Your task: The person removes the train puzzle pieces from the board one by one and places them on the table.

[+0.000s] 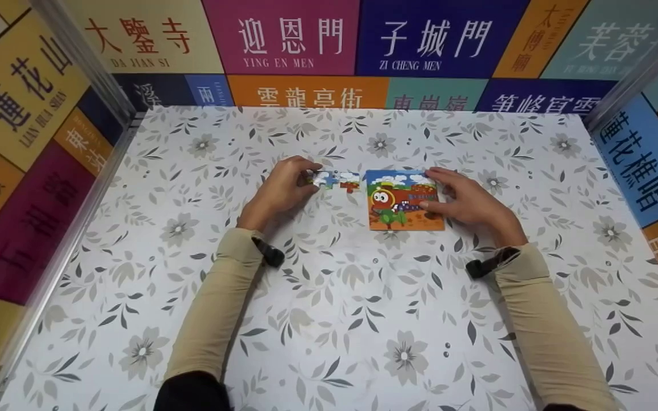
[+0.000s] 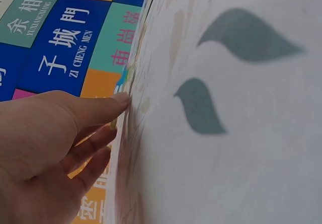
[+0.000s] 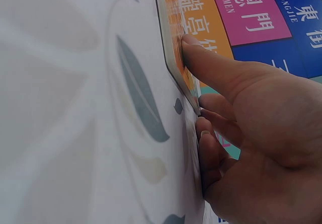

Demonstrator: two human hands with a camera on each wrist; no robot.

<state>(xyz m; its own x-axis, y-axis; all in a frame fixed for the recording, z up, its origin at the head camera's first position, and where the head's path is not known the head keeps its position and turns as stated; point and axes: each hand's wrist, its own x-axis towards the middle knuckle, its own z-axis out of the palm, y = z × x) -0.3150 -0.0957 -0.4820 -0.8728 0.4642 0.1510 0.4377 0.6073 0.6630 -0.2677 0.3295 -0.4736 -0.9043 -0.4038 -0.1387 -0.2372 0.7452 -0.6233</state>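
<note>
My left hand (image 1: pixel 284 185) pinches a small jigsaw puzzle piece (image 2: pixel 122 77) between thumb and fingers, low over the table. Close to its fingertips lie jigsaw pieces (image 1: pixel 349 184) printed with white cloud, blue sky and red brick. To their right is a square picture board (image 1: pixel 389 220) showing a cartoon ant in front of a red wall. My right hand (image 1: pixel 470 200) grips this board at its right side, the thumb (image 3: pixel 206 63) on the printed face and the other fingers at the edge. The fingers partly cover the board's right edge.
A white table cover (image 1: pixel 329 319) with grey flowers and leaves spreads under everything. Colourful panels (image 1: pixel 300 43) with large printed characters stand behind the table and along both sides.
</note>
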